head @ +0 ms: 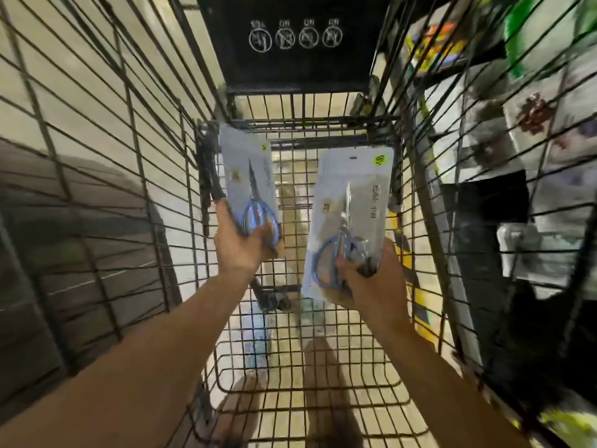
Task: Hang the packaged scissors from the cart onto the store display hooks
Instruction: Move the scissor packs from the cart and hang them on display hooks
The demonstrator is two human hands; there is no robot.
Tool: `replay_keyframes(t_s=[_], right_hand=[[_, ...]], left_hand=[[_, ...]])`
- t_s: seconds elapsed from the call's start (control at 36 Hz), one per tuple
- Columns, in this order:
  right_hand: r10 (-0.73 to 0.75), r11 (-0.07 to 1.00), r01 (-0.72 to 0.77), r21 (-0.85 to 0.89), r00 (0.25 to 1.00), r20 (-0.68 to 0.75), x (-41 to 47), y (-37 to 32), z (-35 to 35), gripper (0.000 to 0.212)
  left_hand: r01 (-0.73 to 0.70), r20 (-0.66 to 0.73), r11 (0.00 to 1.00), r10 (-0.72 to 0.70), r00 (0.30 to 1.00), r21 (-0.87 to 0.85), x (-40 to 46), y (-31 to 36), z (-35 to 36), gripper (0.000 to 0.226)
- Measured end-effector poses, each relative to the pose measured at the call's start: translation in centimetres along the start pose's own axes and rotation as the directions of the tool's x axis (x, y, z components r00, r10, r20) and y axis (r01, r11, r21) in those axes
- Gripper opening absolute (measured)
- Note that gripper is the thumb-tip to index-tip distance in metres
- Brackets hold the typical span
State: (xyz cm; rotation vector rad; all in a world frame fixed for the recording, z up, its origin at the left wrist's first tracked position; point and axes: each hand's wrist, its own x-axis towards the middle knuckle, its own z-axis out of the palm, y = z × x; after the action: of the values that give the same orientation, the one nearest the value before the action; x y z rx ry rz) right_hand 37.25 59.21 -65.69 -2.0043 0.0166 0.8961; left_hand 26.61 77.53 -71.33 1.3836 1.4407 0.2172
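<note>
Fingers of the left hand (240, 244) and right hand (371, 276) each clasp the lower handle end of a packaged scissors, left pack (248, 185) and right pack (350, 221), mid-frame above the cart (303, 360) floor, arms extended forward; light, stiff, slick cards, likely best gripped low.

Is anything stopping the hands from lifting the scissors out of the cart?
Nothing visible. The left hand and right hand each already hold a scissors pack above the cart floor, open overhead. The display hooks aren't in view.
</note>
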Motion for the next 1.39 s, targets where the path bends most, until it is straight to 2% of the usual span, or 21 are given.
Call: replay_keyframes(t_s=[0.17,0.25,0.33,0.42,0.58,0.67,0.75,0.89,1.11,1.22,1.39], right_hand=[[-0.083,0.996,0.083,0.031,0.996,-0.017,-5.1,-3.1,-2.0,0.049],[-0.157,0.986,0.157,0.051,0.988,-0.011,-9.5,-5.7,-3.5,0.058],[-0.145,0.979,0.144,0.146,0.989,-0.003,-14.1,-7.9,-5.2,0.065],[-0.185,0.953,0.165,0.253,0.981,0.055,-19.6,-10.6,-7.0,0.073],[-0.27,0.926,0.279,0.253,0.96,-0.071,-29.4,-14.6,-9.3,0.091],[-0.311,0.901,0.336,0.273,0.941,-0.133,-33.9,-15.3,-10.6,0.096],[-0.36,0.876,0.397,0.273,0.916,-0.179,-38.0,-15.7,-12.2,0.091],[-0.386,0.859,0.448,0.249,0.885,-0.259,-42.9,-15.1,-15.6,0.091],[-0.39,0.807,0.521,0.278,0.824,-0.41,-48.9,-11.5,-21.7,0.088],[-0.401,0.775,0.569,0.275,0.779,-0.482,-52.9,-8.7,-26.0,0.086],[-0.361,0.757,0.607,0.244,0.698,-0.618,-59.0,-2.3,-33.6,0.092]], left_hand=[[-0.105,0.123,0.991,0.114,0.986,-0.077,-5.8,3.6,-2.7,0.066],[-0.163,0.245,0.981,0.184,0.952,-0.103,-9.8,5.9,-5.9,0.068],[-0.119,0.283,0.991,0.133,0.95,-0.068,-14.3,9.0,-9.7,0.071],[-0.176,0.304,0.981,0.194,0.933,-0.087,-18.7,12.0,-13.8,0.067],[-0.309,0.296,0.946,0.326,0.898,-0.103,-25.5,16.2,-21.0,0.087],[-0.255,0.416,0.95,0.308,0.855,-0.18,-28.2,17.0,-23.8,0.099],[-0.264,0.512,0.939,0.342,0.788,-0.221,-31.3,17.9,-25.5,0.103],[-0.303,0.576,0.922,0.388,0.719,-0.242,-36.6,19.9,-26.5,0.103],[-0.485,0.545,0.836,0.54,0.642,-0.258,-43.4,21.9,-26.1,0.095],[-0.571,0.562,0.777,0.606,0.563,-0.265,-48.6,21.7,-23.8,0.095],[-0.621,0.637,0.742,0.611,0.469,-0.254,-56.9,20.5,-17.4,0.097]])
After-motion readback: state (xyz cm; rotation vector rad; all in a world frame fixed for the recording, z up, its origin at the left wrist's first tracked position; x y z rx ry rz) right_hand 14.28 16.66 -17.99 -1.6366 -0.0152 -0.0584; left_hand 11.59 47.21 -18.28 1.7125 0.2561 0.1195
